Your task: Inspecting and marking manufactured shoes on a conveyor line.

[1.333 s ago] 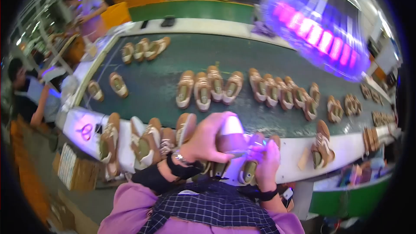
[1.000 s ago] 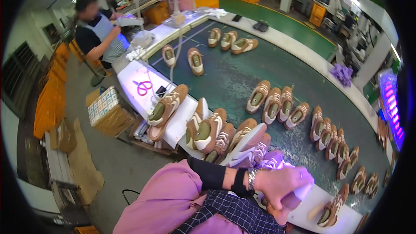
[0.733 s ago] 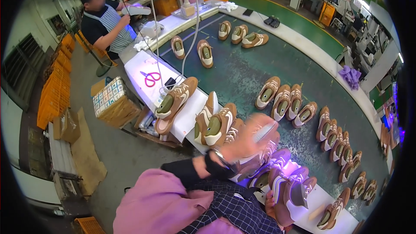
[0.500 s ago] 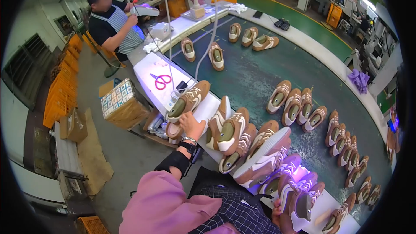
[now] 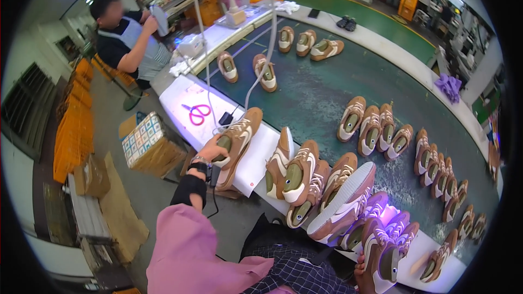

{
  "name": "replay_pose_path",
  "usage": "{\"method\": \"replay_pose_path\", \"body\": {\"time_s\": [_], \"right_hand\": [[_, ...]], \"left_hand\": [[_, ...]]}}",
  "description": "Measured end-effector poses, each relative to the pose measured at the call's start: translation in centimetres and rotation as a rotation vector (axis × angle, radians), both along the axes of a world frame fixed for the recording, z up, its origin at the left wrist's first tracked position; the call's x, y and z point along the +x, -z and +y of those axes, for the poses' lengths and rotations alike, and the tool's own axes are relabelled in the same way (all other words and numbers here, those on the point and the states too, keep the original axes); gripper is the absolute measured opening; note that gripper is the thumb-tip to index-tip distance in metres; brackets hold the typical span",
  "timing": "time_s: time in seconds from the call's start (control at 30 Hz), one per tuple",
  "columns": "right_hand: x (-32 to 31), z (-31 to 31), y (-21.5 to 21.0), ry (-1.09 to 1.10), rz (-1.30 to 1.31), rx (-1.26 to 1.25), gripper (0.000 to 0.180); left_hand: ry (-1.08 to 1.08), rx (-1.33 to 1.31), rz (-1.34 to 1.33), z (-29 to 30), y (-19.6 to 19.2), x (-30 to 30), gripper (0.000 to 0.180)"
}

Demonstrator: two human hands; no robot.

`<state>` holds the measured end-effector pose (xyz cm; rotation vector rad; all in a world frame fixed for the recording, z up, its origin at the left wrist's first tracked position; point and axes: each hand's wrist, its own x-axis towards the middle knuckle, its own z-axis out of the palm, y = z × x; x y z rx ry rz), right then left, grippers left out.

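Note:
My left hand (image 5: 211, 151) is closed on the heel of a brown sneaker (image 5: 238, 135) with cream stripes and an olive insert inside. A second brown shoe shows partly beneath it at the edge of the white table. Low on the right, my right hand (image 5: 360, 269), partly hidden, has its fingers round the side of an upright brown sneaker (image 5: 381, 250) with its heel toward me. Between my hands several more sneakers lean together, one tipped with its grey sole (image 5: 344, 191) showing. Purple light falls on the laces beside my right hand.
Red-handled scissors (image 5: 197, 114) lie on the white board (image 5: 182, 90) left of the green work surface (image 5: 305, 92), where more sneakers stand in groups. Cables hang over the board. A taped carton (image 5: 147, 147) stands on the floor at left. A co-worker (image 5: 133, 43) stands at the far left.
My left hand has moved from beside the lower shoe onto the heel of the upper sneaker. My right hand still holds its sneaker. The co-worker has raised the light-coloured piece upright.

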<state>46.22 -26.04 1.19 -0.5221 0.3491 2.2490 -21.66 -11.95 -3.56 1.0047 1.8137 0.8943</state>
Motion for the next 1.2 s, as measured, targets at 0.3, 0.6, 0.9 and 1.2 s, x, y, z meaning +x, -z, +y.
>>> {"method": "replay_pose_path", "body": {"time_s": [0.3,0.6,0.9,1.2], "right_hand": [[-6.0,-3.4,-5.7,0.404,-0.514,0.597,0.09],[-7.1,3.8,-5.4,0.324,-0.514,0.526,0.09],[-5.9,5.2,-4.1,0.352,-0.413,0.618,0.075],[-3.8,4.2,-8.2,0.645,-0.584,0.419,0.056]], "left_hand": [[-0.229,0.158,-0.891,-8.3,-6.2,7.6,0.069],[0.275,0.329,-0.966,-6.3,-14.1,26.9,0.094],[0.534,0.22,-1.321,-2.6,-18.1,38.4,0.093],[0.355,-0.147,-1.513,-2.5,-12.8,44.1,0.064]]}}
